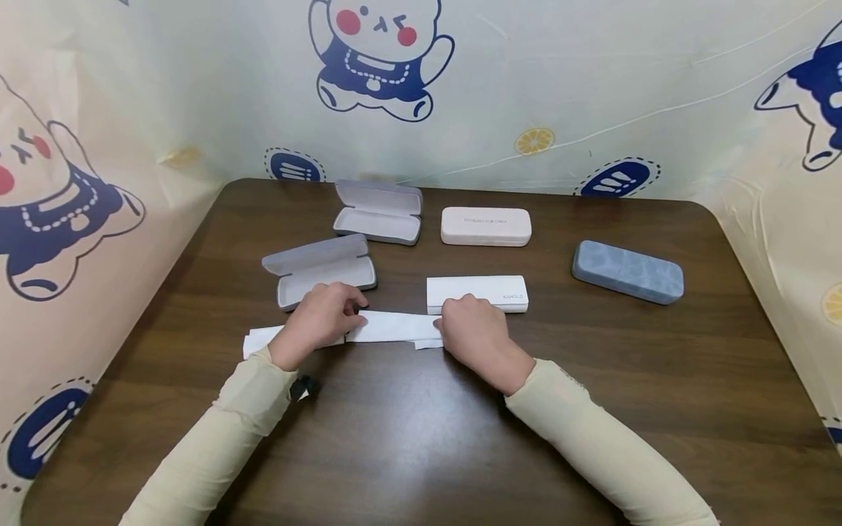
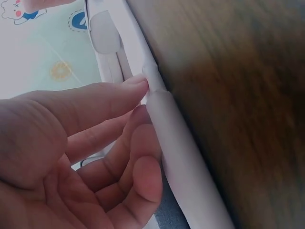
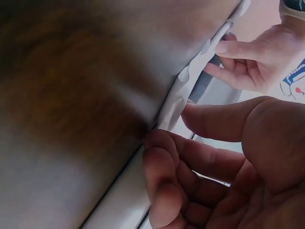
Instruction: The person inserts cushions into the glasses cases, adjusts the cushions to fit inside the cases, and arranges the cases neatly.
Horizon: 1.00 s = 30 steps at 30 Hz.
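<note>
On the brown table [image 1: 408,438], a folded white strip [image 1: 391,326] runs crosswise on the near side of the white case [image 1: 476,285], left hand [image 1: 320,319] pinching it narrowly near the middle with thumb and fingers, right hand [image 1: 476,336] gripping its right end, thumb and fingertips close together. Pale pink case [image 1: 485,232] has a faint printed line, too small to read; white case has small dark capitals starting "KA", rest unclear.
</note>
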Available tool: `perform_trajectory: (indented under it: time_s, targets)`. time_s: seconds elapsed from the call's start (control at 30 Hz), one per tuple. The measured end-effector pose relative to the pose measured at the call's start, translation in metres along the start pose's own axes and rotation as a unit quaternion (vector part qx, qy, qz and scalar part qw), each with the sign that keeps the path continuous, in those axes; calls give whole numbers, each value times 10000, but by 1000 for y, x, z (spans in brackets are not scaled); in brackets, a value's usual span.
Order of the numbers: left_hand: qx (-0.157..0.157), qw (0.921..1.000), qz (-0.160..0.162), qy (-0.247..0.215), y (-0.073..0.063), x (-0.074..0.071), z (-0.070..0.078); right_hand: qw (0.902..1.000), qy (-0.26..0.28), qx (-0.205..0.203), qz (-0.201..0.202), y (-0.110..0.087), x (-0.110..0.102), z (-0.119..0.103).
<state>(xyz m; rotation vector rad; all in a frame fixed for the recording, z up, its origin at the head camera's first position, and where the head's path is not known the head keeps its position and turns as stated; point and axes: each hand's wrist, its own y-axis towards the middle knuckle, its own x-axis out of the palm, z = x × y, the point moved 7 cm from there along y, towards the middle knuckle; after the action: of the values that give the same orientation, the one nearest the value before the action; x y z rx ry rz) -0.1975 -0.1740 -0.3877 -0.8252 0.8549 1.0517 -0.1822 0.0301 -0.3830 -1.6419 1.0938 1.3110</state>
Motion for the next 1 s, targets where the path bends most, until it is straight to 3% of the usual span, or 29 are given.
perform_trajectory:
  time_s: [0.47,0.77,1.0]
  targets:
    - [-20,9999,4,-137,1,-1,0,9993,300,-28,-216,5,3,1]
    - [215,9994,182,-202,-8,-4,1,9977,509,-376,246,-7,-3,-1]
    - [174,9953,187,-937,-14,-14,-3,9832,1531,-739,662,-13,-21,3]
